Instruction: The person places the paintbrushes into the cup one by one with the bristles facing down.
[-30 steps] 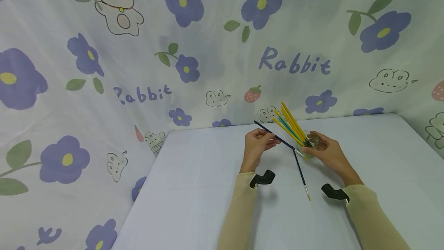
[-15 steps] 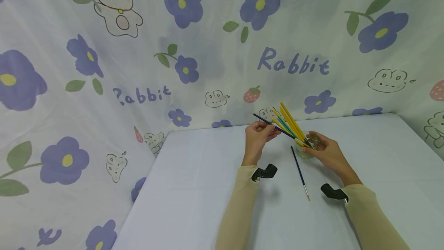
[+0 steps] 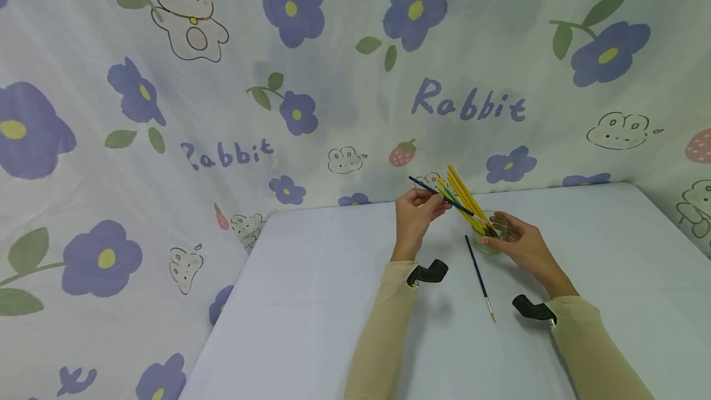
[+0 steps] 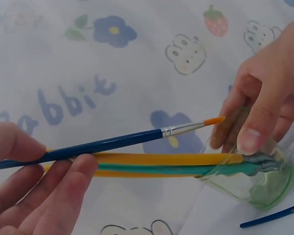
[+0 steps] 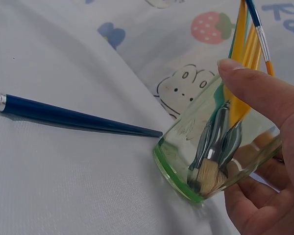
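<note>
Between thumb and fingers, my left hand pinches a dark blue paintbrush. Its orange bristle tip points right, toward the mouth of a clear glass jar. My right hand grips that jar around its side, and the jar leans in the right wrist view. Inside it stand several yellow-handled paintbrushes and a teal-handled paintbrush, bristles down. Their handles lean left, close beside my left fingers. A second dark blue paintbrush lies on the table just in front of the jar, bristles toward me.
A white cloth covers the table. Behind it hangs a patterned curtain with flowers and rabbits. Black wrist cameras sit on both sleeves.
My left hand has risen slightly, lifting the pinched blue paintbrush away from the lying one and up to the jar's mouth. My right hand stays on the jar.
</note>
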Demonstrator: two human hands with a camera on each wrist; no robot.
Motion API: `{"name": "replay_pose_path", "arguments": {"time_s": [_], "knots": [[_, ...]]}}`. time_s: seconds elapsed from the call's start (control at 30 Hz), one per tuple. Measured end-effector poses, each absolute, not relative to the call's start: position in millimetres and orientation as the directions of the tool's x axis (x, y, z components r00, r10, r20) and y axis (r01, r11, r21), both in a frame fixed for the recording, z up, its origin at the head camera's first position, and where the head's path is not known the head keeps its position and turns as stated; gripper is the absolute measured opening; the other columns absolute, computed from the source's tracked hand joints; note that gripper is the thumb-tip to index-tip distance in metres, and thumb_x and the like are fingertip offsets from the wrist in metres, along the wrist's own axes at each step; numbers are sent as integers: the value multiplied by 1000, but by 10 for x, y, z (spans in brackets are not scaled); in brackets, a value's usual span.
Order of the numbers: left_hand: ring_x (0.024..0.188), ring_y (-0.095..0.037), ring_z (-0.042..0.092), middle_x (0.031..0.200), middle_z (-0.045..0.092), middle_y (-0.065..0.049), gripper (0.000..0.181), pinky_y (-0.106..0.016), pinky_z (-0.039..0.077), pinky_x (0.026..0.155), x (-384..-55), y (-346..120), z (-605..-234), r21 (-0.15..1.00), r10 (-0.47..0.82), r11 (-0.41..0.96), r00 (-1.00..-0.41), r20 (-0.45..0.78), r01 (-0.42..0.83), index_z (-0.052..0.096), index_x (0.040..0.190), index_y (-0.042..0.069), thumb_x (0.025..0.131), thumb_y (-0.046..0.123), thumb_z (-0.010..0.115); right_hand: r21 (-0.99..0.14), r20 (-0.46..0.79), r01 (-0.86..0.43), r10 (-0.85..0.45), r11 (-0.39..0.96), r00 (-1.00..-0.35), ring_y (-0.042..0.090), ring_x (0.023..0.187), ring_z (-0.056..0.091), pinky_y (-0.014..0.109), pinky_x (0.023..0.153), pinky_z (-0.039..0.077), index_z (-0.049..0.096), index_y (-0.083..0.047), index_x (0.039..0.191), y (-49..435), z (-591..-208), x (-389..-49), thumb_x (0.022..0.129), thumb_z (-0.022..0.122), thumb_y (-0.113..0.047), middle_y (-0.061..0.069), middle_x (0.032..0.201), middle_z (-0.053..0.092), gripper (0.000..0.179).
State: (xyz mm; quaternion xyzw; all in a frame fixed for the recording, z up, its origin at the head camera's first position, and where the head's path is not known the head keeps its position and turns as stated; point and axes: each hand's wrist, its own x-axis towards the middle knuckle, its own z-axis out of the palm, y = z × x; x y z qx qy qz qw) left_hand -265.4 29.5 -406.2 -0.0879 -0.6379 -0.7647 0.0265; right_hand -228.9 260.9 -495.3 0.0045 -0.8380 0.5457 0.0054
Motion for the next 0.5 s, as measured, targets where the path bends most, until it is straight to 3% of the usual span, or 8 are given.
{"name": "replay_pose_path", "arguments": {"time_s": [0.23, 0.5], "knots": [[83, -30, 80, 95, 75, -16, 12, -33, 66, 80, -2659, 365, -4026, 968, 66, -144, -974, 215, 204, 69, 99, -3, 91, 4, 75, -915, 5, -3, 5, 403, -1000, 45, 152, 38, 61, 123, 35, 32, -8, 162, 2600, -4953, -2284, 88, 79, -50, 20, 162, 43, 97], [77, -19, 79, 92, 73, -12, 12, -29, 66, 78, -2689, 424, -4068, 969, 81, -90, -968, 236, 228, 70, 101, -3, 93, 4, 73, -923, 32, -36, -17, 384, -999, 43, 151, 40, 58, 123, 36, 31, -7, 162, 2604, -4954, -2262, 90, 79, -47, 21, 160, 45, 96]]}}
